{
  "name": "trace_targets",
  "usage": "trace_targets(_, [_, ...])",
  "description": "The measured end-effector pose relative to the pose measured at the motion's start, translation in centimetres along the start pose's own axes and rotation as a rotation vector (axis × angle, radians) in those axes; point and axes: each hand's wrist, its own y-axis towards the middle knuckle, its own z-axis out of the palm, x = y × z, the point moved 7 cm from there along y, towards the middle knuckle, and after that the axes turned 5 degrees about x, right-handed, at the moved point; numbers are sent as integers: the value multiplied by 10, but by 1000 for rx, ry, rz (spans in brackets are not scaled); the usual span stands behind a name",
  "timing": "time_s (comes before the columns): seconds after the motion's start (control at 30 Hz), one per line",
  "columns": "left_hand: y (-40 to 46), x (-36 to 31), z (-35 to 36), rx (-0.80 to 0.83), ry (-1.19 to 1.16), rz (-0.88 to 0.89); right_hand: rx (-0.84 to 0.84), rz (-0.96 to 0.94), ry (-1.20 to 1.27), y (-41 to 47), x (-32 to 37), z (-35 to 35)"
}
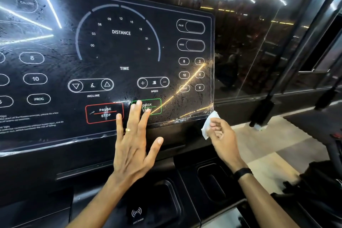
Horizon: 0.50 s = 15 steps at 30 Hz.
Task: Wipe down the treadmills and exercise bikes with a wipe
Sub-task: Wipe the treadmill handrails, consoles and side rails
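Head view, left hand [133, 146] spread flat on treadmill console [111, 52] near PAUSE STOP button [104, 112], right hand [221, 135] pinching white wipe [208, 123] just beside console's right near corner.

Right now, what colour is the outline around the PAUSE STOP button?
Red, seen best in the head view: PAUSE STOP button.

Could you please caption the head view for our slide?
Left hand spread open on the glossy black treadmill console; right hand pinching a crumpled white wipe beside its corner.
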Motion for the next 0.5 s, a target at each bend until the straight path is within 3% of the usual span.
trace_targets(0.17, [0, -1, -1, -6, -7, -1, -12, 68, -159, 9, 0, 2])
trace_targets(0.3, [0, 0, -3, -11, -27, -10, -23, 168, -114, 10, 1, 8])
trace_targets(0.5, [-5, 6, -15, -73, -123, -54, 166, 237, -172, 9, 10, 35])
